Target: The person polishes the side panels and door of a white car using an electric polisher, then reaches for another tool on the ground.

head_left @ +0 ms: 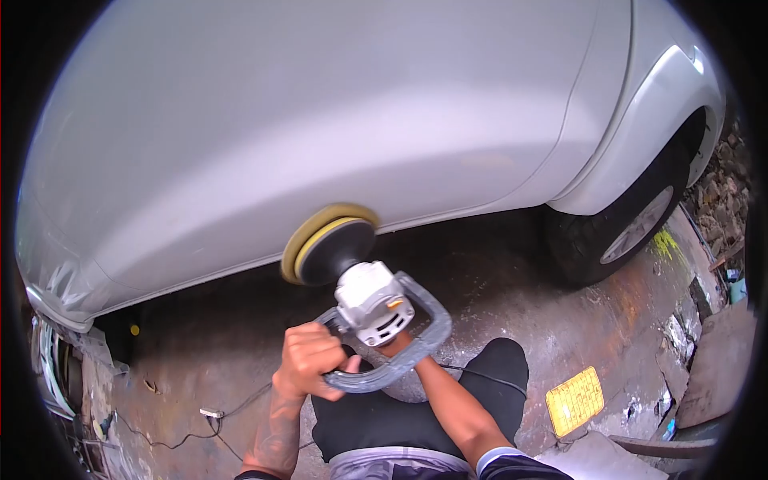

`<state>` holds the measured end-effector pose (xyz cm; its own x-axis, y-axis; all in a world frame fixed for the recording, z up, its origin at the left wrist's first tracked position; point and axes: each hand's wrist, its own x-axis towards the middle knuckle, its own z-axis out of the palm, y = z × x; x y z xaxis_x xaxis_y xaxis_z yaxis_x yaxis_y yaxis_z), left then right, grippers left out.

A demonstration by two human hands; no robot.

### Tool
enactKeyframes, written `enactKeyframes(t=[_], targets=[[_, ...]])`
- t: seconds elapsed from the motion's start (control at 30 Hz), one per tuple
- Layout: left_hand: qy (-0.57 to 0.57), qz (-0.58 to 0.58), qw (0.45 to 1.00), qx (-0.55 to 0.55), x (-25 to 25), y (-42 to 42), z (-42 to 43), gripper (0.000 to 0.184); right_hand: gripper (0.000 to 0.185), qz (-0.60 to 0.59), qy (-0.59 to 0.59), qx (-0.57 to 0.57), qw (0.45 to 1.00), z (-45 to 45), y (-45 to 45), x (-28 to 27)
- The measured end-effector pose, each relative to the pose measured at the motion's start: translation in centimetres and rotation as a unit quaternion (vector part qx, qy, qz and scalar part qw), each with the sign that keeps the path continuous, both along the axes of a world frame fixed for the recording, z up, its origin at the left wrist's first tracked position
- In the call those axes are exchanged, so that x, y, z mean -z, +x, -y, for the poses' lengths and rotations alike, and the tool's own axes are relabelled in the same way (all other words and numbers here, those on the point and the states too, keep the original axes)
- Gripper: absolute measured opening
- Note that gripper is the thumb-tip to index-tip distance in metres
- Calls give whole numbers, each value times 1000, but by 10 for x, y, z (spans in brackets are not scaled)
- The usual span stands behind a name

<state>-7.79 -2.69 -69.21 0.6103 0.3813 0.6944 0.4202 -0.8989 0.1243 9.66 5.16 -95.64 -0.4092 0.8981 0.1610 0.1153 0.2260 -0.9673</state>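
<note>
Left hand point(312, 360) clenched round loop handle point(400, 367) of polisher point(368, 300); right hand point(397, 344) behind it, grip hidden, can't tell. Pad point(308, 228) ahead of both, axis slanting left, at car panel point(360, 136).

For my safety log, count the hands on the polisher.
2: the left hand grips the loop handle; the right hand, mostly hidden, is at the near end of the polisher.

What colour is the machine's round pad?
The round pad is yellow, seen in the head view.

polisher point(373, 302) before car side point(360, 104), wheel point(632, 220) right, connector point(211, 413) on floor point(192, 352) left
</note>
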Motion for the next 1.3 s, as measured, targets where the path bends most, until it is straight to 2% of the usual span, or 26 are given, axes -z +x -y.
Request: enactKeyframes(t=[0.13, 0.23, 0.3, 0.37, 0.47, 0.6, 0.67, 0.73, 0.8, 0.93, 1.03, 1.13, 1.3], targets=[[-3, 13, 1000, 3, 8, -1, 2, 30, 51, -5, 7, 13, 1000, 16, -12, 17], [-15, -19, 1000, -16, 15, 22, -2, 30, 51, -10, 10, 25, 1000, 25, -6, 20], [-26, -38, 999, -19, 17, 47, -9, 25, 47, -69, -55, 31, 996, 41, 0, 11], [-35, -71, 997, -24, 20, 69, -18, 18, 47, -78, -51, 32, 995, 40, -3, 10], [-21, -62, 997, 41, 9, 109, -34, 17, 46, -98, -48, 28, 994, 27, -18, 0], [-18, -80, 995, 55, -1, 135, -37, 18, 46, -125, -52, 29, 990, 20, 5, -2], [16, -82, 996, 29, -1, 137, -33, 21, 46, -136, -48, 30, 989, 21, 5, -4], [12, -86, 996, 22, 0, 126, -24, 23, 46, -148, -42, 31, 988, 18, 9, -6], [-3, -97, 995, -35, 3, 114, -13, 24, 46, -165, -35, 32, 985, 21, 2, -6], [-1, -85, 995, -52, -1, 117, -4, 25, 45, -189, -31, 31, 981, 27, -3, 0], [-6, -106, 994, -26, -10, 140, -11, 28, 45, -195, -26, 31, 980, 30, -31, -9], [14, -122, 992, 3, -21, 172, -22, 30, 45, -203, -20, 34, 978, 17, 4, -7], [31, -83, 994, 57, -50, 203, -25, 30, 45, -215, -15, 38, 976, 9, 48, -10]])
